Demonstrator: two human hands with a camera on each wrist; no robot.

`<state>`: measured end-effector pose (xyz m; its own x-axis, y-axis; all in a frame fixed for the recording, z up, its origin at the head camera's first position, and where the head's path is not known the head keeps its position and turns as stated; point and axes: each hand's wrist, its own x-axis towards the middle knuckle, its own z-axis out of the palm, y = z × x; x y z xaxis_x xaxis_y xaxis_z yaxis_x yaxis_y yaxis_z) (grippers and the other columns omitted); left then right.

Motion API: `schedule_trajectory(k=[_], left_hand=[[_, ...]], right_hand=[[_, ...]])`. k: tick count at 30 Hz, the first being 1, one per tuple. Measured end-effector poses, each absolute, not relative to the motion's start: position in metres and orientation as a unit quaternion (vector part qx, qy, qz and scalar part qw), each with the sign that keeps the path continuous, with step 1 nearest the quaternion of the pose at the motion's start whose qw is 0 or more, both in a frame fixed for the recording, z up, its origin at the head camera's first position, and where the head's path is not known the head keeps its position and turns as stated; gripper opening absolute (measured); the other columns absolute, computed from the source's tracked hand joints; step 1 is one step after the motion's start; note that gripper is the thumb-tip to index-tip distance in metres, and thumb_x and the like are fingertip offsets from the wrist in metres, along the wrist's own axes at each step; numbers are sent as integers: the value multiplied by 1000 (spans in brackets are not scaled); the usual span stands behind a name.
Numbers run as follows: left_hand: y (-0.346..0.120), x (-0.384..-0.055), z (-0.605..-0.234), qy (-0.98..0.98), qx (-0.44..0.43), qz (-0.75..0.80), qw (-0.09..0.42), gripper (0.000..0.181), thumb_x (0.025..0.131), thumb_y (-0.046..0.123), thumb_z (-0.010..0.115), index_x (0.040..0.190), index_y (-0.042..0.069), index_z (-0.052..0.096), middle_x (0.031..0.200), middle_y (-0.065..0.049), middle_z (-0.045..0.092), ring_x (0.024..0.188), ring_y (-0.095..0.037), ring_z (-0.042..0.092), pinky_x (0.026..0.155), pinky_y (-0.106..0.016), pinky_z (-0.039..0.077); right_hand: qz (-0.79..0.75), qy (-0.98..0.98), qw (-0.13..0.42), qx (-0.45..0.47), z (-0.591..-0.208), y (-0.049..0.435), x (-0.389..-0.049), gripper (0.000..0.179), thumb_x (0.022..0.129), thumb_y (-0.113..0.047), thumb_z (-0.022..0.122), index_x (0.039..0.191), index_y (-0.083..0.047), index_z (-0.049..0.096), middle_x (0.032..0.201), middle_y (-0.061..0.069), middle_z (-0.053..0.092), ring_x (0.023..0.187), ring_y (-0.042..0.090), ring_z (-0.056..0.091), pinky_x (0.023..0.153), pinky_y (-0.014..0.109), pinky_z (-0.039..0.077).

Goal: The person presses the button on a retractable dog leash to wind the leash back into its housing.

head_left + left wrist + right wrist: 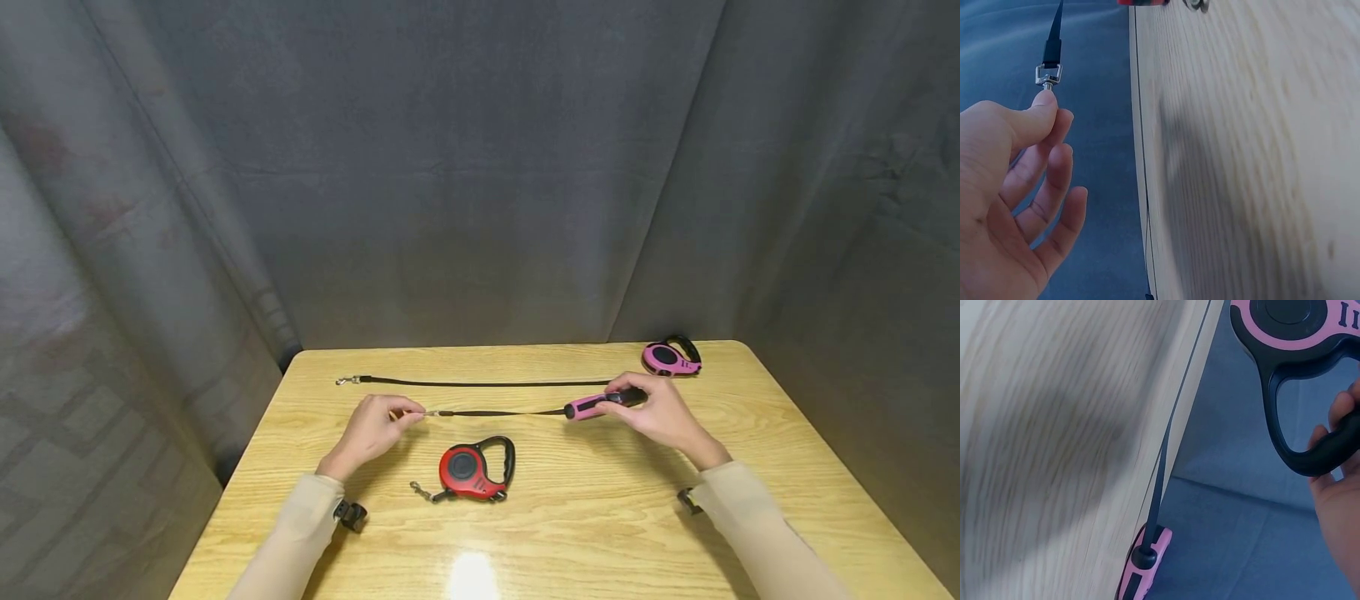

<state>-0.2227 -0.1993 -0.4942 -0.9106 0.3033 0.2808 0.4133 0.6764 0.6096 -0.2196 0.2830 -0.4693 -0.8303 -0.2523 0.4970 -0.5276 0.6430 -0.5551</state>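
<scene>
In the head view my right hand (663,412) grips the black handle of a pink retractable dog leash (585,407) above the table. Its looped handle shows large in the right wrist view, the fingers curled round the grip. A black strap (502,413) runs leftward from that leash. My left hand (371,432) pinches the metal snap hook at the strap's end between thumb and forefinger. Up close in the left wrist view, the swivel (1048,76) shows above the thumb while the fingers hide the hook. The strap hangs nearly straight between both hands.
A red retractable leash (452,473) lies nearer me, its short clip (420,490) pointing left. Along the back, a second pink leash (660,357) rests at right, with its black strap (480,384) stretched left to a metal hook (347,380). Grey curtains (450,208) surround the wooden table (585,533).
</scene>
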Motion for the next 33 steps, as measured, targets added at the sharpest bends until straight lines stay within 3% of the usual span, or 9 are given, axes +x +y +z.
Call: schedule_trajectory(k=[12, 22, 33], left_hand=[[-191, -222, -492, -916, -178, -353, 62, 8, 97, 23, 79, 101, 22, 86, 92, 9, 81, 73, -3, 64, 66, -24, 51], [-185, -219, -491, -920, -166, -353, 46, 8, 98, 25, 78, 102, 25, 85, 90, 13, 79, 75, -5, 64, 69, -26, 51], [-183, -221, -492, -917, -161, -363, 32, 9, 98, 25, 77, 104, 24, 85, 92, 7, 81, 76, -7, 65, 68, -27, 51]], right_hand=[[377, -880, 169, 235, -465, 272, -220, 21, 82, -18, 94, 98, -20, 81, 94, -5, 81, 89, 2, 69, 84, 14, 50], [395, -869, 150, 259, -465, 260, -222, 18, 84, -17, 92, 97, -22, 81, 93, -6, 80, 84, 3, 69, 79, 21, 55], [395, -866, 151, 267, -467, 254, -227, 19, 83, -20, 93, 97, -23, 81, 94, -7, 80, 85, 3, 70, 82, 20, 55]])
